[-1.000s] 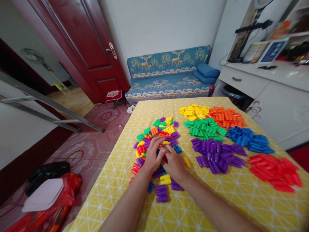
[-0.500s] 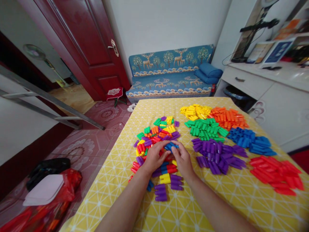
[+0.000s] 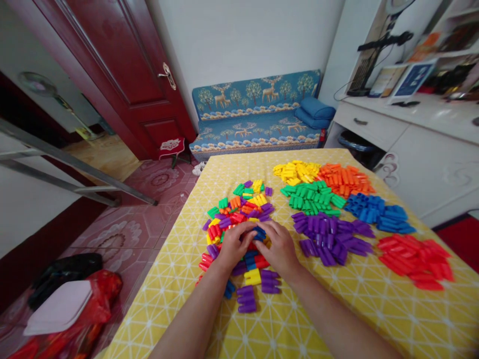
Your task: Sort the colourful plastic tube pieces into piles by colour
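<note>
Blue plastic pieces shaped like joined tubes (image 3: 259, 233) sit between my two hands, over the mixed pile. My left hand (image 3: 234, 245) has its thumb and fingers closed on their left side. From the right, my right hand (image 3: 280, 245) curls its fingers over the same blue pieces, covering part of them. Under and around both hands lies a loose mixed pile of similar pieces in purple, green, orange, red, yellow and blue. Close to my wrists are a yellow piece (image 3: 252, 276) and purple pieces (image 3: 246, 299).
Sorted heaps lie on the right of the yellow tablecloth (image 3: 168, 299): yellow (image 3: 297, 172), orange (image 3: 346, 179), green (image 3: 314, 198), purple (image 3: 329, 237), blue (image 3: 374, 212) and red (image 3: 415, 259). Beyond the table stands a blue sofa (image 3: 247, 132); a white cabinet (image 3: 430, 149) is at right.
My view has shifted slightly, moving the scene left. My hands have come a little lower with the blue pieces, and my right fingers now cover more of them.
</note>
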Tool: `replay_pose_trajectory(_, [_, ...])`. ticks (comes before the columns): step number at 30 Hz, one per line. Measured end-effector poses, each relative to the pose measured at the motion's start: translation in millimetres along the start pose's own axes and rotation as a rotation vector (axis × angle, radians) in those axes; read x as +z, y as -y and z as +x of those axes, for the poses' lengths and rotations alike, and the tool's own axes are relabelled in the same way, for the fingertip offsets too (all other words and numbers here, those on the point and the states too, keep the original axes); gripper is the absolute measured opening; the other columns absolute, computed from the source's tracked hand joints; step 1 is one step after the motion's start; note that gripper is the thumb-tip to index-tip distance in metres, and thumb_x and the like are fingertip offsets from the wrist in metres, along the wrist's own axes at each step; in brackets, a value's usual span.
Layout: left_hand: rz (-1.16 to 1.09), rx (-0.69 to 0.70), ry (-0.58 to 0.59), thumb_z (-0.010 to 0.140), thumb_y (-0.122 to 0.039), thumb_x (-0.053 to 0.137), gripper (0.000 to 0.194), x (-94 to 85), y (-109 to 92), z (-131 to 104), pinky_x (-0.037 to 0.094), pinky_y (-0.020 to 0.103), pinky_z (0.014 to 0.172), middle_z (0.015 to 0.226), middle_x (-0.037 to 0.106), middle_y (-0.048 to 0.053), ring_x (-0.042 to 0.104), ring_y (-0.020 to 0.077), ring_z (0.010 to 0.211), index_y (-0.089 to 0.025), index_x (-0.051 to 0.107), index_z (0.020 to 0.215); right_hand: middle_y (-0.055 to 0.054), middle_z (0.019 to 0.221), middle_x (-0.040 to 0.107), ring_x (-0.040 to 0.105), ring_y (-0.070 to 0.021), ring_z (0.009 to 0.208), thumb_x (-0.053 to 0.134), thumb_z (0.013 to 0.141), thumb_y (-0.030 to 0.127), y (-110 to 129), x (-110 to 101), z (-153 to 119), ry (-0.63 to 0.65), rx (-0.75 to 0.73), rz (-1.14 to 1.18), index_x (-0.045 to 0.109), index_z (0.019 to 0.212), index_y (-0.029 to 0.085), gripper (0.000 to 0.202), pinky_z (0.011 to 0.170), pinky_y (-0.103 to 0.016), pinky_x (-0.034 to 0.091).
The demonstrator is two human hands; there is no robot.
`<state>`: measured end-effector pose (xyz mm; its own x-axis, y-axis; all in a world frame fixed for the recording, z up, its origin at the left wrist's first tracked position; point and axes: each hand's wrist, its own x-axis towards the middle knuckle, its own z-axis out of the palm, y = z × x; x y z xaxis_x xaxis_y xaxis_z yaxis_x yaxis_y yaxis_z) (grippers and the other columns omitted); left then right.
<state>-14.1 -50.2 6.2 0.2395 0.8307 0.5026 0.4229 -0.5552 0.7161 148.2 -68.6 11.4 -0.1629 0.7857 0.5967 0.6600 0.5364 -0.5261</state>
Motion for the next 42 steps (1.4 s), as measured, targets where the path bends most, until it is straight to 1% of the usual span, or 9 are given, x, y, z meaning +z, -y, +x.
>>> replay_pose_trajectory(4, [0.065, -0.024, 0.008, 0.09, -0.026, 0.056, 0.026, -1.3, 0, -1, 0.055, 0.026, 0.071, 0.093, 0.074, 0.004, 0.07, 0.0164, 0.08, -0.021, 0.063, 0.115, -0.007, 0.103, 0.068, 0.062, -0.0234, 0.098, 0.066, 0.08, 0.03, -18, -32, 14, -0.108, -0.021, -0.122, 0.062, 0.111, 0.02, 0.033, 0.088, -0.04, 0.049])
replay_pose_trajectory(9, [0.123, -0.021, -0.007, 0.092, -0.025, 0.053, 0.025, -0.4, -2, 1, 0.055, 0.026, 0.075, 0.097, 0.075, 0.005, 0.071, 0.0164, 0.083, -0.022, 0.065, 0.113, -0.013, 0.102, 0.069, 0.065, -0.0251, 0.091, 0.063, 0.082, 0.045, -110, -125, 26, -0.492, 0.329, -0.361, 0.065, 0.109, 0.019, 0.038, 0.081, -0.039, 0.049])
replay_pose_trajectory(13, [0.159, -0.005, -0.001, 0.091, -0.023, 0.053, 0.024, 1.6, -3, 3, 0.054, 0.027, 0.076, 0.098, 0.075, 0.005, 0.07, 0.0165, 0.083, -0.022, 0.066, 0.112, -0.014, 0.102, 0.068, 0.062, -0.036, 0.101, 0.061, 0.079, 0.052, -194, -188, 10, -0.501, 0.639, -0.481, 0.063, 0.108, 0.029, 0.038, 0.081, -0.054, 0.045])
replay_pose_trajectory(18, [0.148, -0.011, 0.006, 0.091, -0.023, 0.053, 0.024, 2.4, 0, 2, 0.054, 0.027, 0.074, 0.089, 0.075, 0.003, 0.071, 0.0168, 0.08, -0.022, 0.066, 0.111, -0.012, 0.105, 0.065, 0.049, -0.0492, 0.117, 0.065, 0.068, 0.046, -253, -208, -16, -0.492, 0.693, -0.47, 0.061, 0.082, 0.028, 0.023, 0.087, -0.077, 0.025])
replay_pose_trajectory(22, [0.134, -0.004, -0.003, 0.091, -0.023, 0.053, 0.023, 1.7, -1, 3, 0.054, 0.028, 0.075, 0.087, 0.075, 0.004, 0.07, 0.0168, 0.079, -0.02, 0.066, 0.11, -0.011, 0.107, 0.062, 0.043, -0.0482, 0.123, 0.067, 0.066, 0.041, -243, -199, -12, -0.456, 0.609, -0.424, 0.058, 0.072, 0.028, 0.017, 0.092, -0.078, 0.022])
replay_pose_trajectory(26, [0.099, 0.01, -0.017, 0.092, -0.024, 0.052, 0.022, 0.1, -5, 3, 0.054, 0.027, 0.073, 0.084, 0.075, 0.005, 0.07, 0.0162, 0.076, -0.019, 0.067, 0.106, -0.011, 0.112, 0.062, 0.048, -0.0361, 0.122, 0.061, 0.079, 0.038, -172, -170, 12, -0.42, 0.343, -0.351, 0.063, 0.093, 0.03, 0.016, 0.103, -0.063, 0.031])
replay_pose_trajectory(33, [-0.013, 0.114, -0.113, 0.095, -0.023, 0.046, 0.024, -8.1, -9, -1, 0.052, 0.026, 0.067, 0.067, 0.069, 0.002, 0.067, 0.014, 0.065, -0.017, 0.069, 0.099, -0.009, 0.118, 0.062, 0.057, -0.0224, 0.114, 0.055, 0.085, 0.026, -37, -38, 18, -0.006, 0.095, 0.123, 0.062, 0.109, 0.021, 0.025, 0.101, -0.043, 0.045])
replay_pose_trajectory(37, [-0.112, 0.081, -0.202, 0.097, -0.033, 0.041, 0.034, -9.3, -9, -6, 0.051, 0.027, 0.065, 0.064, 0.067, 0.003, 0.066, 0.0151, 0.064, -0.015, 0.07, 0.095, -0.014, 0.133, 0.054, 0.05, -0.0274, 0.124, 0.057, 0.083, 0.024, -21, 15, 4, 0.066, 0.17, 0.053, 0.058, 0.121, 0.018, 0.039, 0.104, -0.049, 0.042])
replay_pose_trajectory(42, [-0.596, -0.205, -0.499, 0.096, -0.056, 0.029, 0.056, -17.4, -16, 12, 0.046, 0.024, 0.054, 0.053, 0.06, 0.001, 0.056, 0.0121, 0.049, -0.015, 0.067, 0.09, -0.012, 0.126, 0.059, 0.053, -0.0269, 0.118, 0.054, 0.084, 0.022, -25, 21, -1, 0.045, 0.145, 0.023, 0.059, 0.119, 0.019, 0.035, 0.102, -0.048, 0.043])
